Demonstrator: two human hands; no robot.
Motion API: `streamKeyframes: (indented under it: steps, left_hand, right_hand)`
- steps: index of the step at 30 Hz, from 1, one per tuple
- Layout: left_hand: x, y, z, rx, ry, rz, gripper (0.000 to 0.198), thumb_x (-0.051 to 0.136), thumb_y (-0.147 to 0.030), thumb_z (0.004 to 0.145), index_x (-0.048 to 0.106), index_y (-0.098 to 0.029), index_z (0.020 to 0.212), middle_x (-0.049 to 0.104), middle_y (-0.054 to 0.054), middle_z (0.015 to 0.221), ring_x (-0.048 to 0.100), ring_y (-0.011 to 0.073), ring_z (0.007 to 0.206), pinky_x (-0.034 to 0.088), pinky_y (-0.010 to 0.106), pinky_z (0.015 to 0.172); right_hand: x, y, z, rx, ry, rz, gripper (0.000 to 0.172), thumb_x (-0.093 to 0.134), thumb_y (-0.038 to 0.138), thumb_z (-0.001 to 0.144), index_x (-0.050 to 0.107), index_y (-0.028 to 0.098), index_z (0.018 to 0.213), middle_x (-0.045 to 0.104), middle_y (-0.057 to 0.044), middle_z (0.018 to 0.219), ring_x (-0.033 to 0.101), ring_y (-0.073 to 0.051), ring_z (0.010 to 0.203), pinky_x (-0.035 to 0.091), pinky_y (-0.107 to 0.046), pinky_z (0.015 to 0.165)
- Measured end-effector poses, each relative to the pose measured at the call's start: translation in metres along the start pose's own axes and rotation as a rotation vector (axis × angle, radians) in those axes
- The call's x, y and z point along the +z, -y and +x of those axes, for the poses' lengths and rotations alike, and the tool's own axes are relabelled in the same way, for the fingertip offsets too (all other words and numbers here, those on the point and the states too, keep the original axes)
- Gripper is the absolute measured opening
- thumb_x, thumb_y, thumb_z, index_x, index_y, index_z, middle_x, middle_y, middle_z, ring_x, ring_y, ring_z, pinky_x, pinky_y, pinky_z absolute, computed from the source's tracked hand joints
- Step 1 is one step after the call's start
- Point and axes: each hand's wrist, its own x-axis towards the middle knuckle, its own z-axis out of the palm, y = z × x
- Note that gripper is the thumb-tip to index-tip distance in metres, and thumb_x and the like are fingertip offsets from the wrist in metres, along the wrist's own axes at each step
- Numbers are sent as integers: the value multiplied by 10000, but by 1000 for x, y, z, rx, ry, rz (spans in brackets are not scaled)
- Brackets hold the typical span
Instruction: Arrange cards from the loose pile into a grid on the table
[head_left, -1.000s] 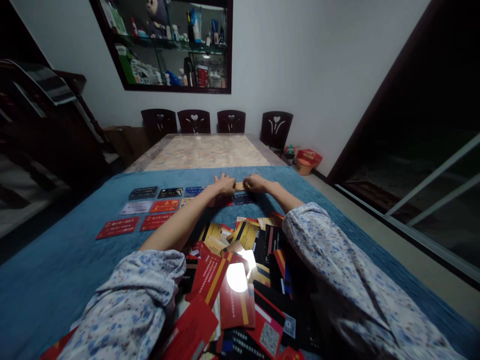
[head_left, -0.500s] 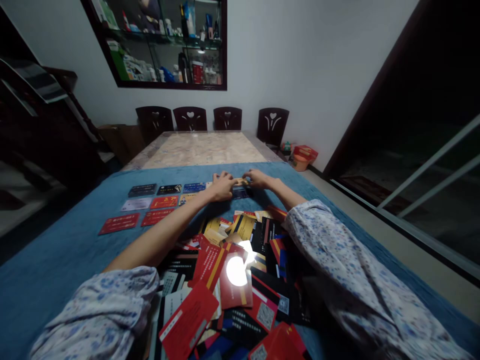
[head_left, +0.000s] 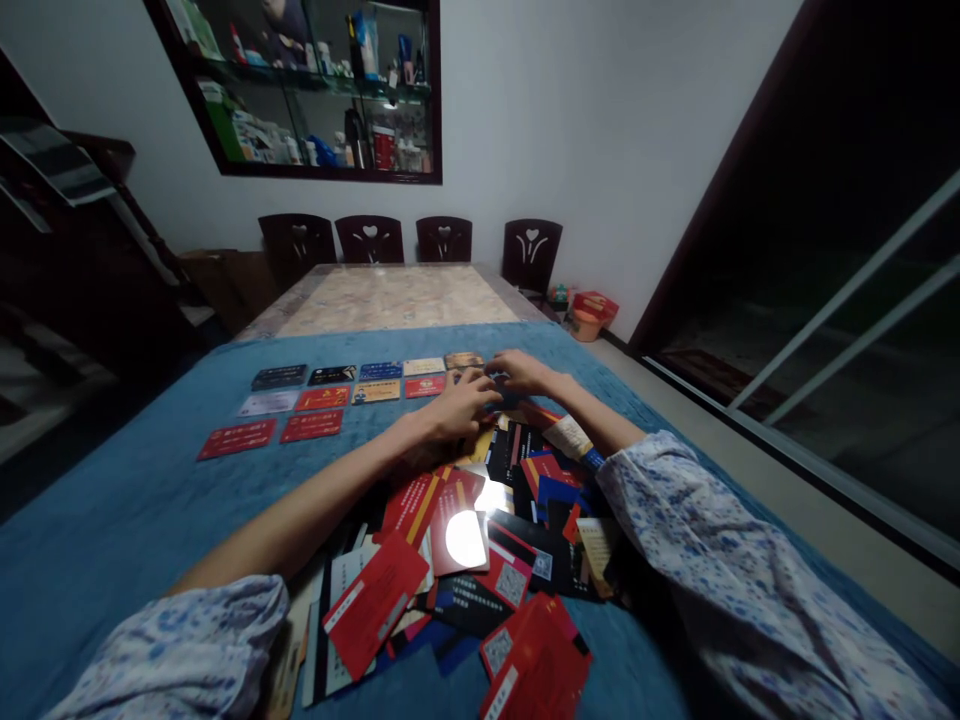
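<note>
Over the far edge of a loose heap of bank-style cards (head_left: pixel 517 540) hovers or rests my left hand (head_left: pixel 461 405), fingers bent and apart; no card shows in it. Just right of it is my right hand (head_left: pixel 521 372), fingers loosely curved downward, tips partly hidden, no card seen in them. A gold-brown card (head_left: pixel 463 360) lies beyond my hands at the end of the back row. A red card (head_left: pixel 424 387) lies left of my left hand. Other laid-out cards include a blue card (head_left: pixel 381 370), a yellow card (head_left: pixel 376 392) and a red card (head_left: pixel 311 425) in front.
A blue cloth (head_left: pixel 150 480) covers the near part of the table (head_left: pixel 382 295). Dark chairs (head_left: pixel 531 255) stand along the far end. A glass-shelved cabinet (head_left: pixel 322 90) is set in the wall. Glare hides part of the heap.
My left hand has moved toward me, from the laid-out cards to the far edge of the heap, uncovering the cream and red cards. My right hand has shifted slightly nearer. The heap has been disturbed on the right.
</note>
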Motion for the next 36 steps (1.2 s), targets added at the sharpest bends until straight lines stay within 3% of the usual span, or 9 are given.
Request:
streamKeyframes:
  steps: [12, 19, 25, 31, 36]
  left_hand:
    - [9, -36, -8, 221, 105, -125, 836, 484, -36, 661, 522, -325, 1444, 539, 42, 1499, 325, 338, 1407, 283, 555, 1054]
    - [13, -36, -13, 221, 116, -39, 759, 495, -55, 728, 538, -360, 1422, 569, 20, 1472, 342, 321, 1414, 276, 511, 1071]
    - [12, -32, -23, 165, 94, 32, 721, 501, -59, 751, 518, -299, 1432, 477, 54, 1546, 313, 324, 1421, 295, 499, 1053]
    - [10, -28, -28, 93, 80, 128, 497, 439, -127, 894, 570, -241, 1360, 555, 130, 1429, 366, 325, 1365, 318, 504, 1028]
    - [6, -27, -32, 40, 79, 174, 389, 436, -151, 919, 623, -220, 1253, 602, 145, 1301, 406, 316, 1306, 339, 488, 1014]
  right_hand:
    - [5, 14, -40, 70, -33, 22, 358, 583, 127, 851, 731, 185, 1172, 732, -93, 1097, 642, -187, 976, 406, -227, 754]
    - [9, 27, -55, 48, -62, 60, 316, 572, 144, 873, 738, 191, 1138, 735, -93, 1083, 647, -188, 977, 417, -234, 778]
    - [5, 33, -74, 122, -31, -6, 285, 556, 198, 897, 747, 218, 1108, 734, -85, 1070, 642, -203, 994, 406, -243, 730]
    - [0, 41, -81, 114, 41, -9, 233, 592, 335, 901, 766, 246, 1028, 743, -63, 1047, 654, -204, 957, 393, -248, 668]
    - [-7, 54, -83, 82, 92, -32, 283, 599, 416, 901, 769, 242, 1045, 745, -82, 1039, 661, -219, 963, 396, -256, 668]
